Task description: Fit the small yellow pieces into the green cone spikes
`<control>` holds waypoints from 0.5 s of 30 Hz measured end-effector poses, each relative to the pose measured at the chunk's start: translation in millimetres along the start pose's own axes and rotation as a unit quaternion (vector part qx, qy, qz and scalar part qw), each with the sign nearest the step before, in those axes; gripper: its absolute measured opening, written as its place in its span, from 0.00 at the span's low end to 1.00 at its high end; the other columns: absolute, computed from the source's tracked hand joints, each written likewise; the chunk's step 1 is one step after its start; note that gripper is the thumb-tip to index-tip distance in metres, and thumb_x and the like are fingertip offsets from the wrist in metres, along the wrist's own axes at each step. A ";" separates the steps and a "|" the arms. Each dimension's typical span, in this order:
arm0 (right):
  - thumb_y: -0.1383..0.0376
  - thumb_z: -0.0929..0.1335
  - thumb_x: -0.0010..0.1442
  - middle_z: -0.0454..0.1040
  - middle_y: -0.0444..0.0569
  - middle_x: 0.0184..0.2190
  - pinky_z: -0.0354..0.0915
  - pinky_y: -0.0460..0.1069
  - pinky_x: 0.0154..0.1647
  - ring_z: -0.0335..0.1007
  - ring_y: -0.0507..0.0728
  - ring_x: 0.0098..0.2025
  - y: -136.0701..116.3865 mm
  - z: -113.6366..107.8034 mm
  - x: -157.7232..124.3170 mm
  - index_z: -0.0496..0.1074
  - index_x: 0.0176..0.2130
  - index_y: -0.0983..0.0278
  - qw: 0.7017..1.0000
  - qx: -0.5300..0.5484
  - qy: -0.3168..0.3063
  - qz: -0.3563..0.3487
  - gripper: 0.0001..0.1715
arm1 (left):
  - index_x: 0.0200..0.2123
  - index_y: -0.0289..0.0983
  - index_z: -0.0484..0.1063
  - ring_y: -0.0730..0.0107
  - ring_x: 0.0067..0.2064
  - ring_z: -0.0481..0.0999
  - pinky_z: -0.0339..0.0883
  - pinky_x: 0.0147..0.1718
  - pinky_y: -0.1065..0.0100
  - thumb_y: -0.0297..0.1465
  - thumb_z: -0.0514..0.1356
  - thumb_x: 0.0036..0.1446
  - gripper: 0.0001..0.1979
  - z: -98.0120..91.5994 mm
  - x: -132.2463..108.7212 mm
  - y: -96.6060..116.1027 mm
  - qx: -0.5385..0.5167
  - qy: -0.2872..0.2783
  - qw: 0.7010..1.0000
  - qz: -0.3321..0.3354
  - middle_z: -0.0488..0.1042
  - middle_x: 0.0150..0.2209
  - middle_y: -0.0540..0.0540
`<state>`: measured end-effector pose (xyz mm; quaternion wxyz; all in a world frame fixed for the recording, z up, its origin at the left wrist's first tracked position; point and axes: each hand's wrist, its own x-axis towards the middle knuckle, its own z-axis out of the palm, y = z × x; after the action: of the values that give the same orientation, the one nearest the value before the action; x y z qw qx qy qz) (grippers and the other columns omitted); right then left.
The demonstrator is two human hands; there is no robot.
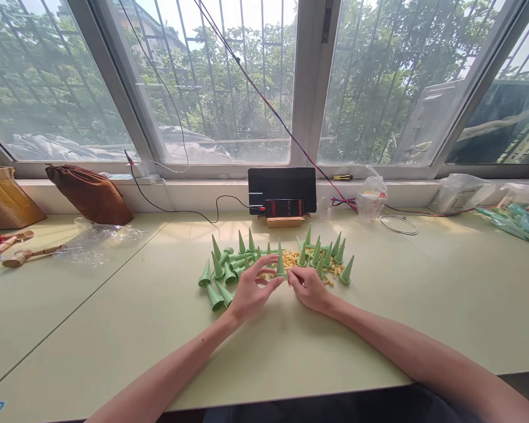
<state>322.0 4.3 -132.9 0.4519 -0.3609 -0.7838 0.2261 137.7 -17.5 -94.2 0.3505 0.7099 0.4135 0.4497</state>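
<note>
The forearms are extended over the tabletop (405,282). The left hand (256,286) is curved, and a green cone (281,261) appears to be pinched upright near its base between thumb and fingers. The right hand (309,286) is curled beside that base, fingertips drawn together; whether a small piece is pinched cannot be told.

Caution: the cone may be tilted or dropped if the thumb's hold at the base is loosened. A piece inside the right fingertips, if present, could be lost through poor alignment.

Lying cones (215,298) are located beside the left hand; they may be rolled if brushed by the wrist. Yellow pegs (329,282) are scattered among the standing cones (347,271) beyond the right hand. Pegs could be scattered further, and cones toppled, by a low sweep of the knuckles.

Farther back, a phone (293,208) is propped before a black tablet (282,181); both could be upset if the cable (214,222) were snagged.
</note>
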 end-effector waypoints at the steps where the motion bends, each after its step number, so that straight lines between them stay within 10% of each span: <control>1: 0.67 0.59 0.64 0.57 0.39 0.18 0.48 0.45 0.23 0.49 0.48 0.20 -0.4 -0.1 0.1 0.58 0.22 0.63 1.000 0.000 0.000 0.001 0.17 | 0.54 0.46 0.67 0.62 0.47 0.76 0.77 0.37 0.65 0.39 0.63 0.56 0.22 -0.2 0.2 -0.5 -0.001 0.000 1.000 -0.001 0.70 0.54 0.45; 15: 0.66 0.59 0.64 0.57 0.40 0.18 0.48 0.45 0.24 0.48 0.48 0.21 -2.2 -0.8 0.6 0.56 0.22 0.63 1.000 0.001 -0.004 0.005 0.18 | 0.56 0.42 0.69 0.58 0.48 0.75 0.78 0.39 0.60 0.39 0.63 0.55 0.24 1.5 -0.6 -9.1 0.000 -0.012 1.000 -0.011 0.72 0.54 0.42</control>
<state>321.7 3.3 -130.7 0.4482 -0.3635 -0.7834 0.2305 136.5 -14.5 -102.8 0.3608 0.7105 0.4171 0.4371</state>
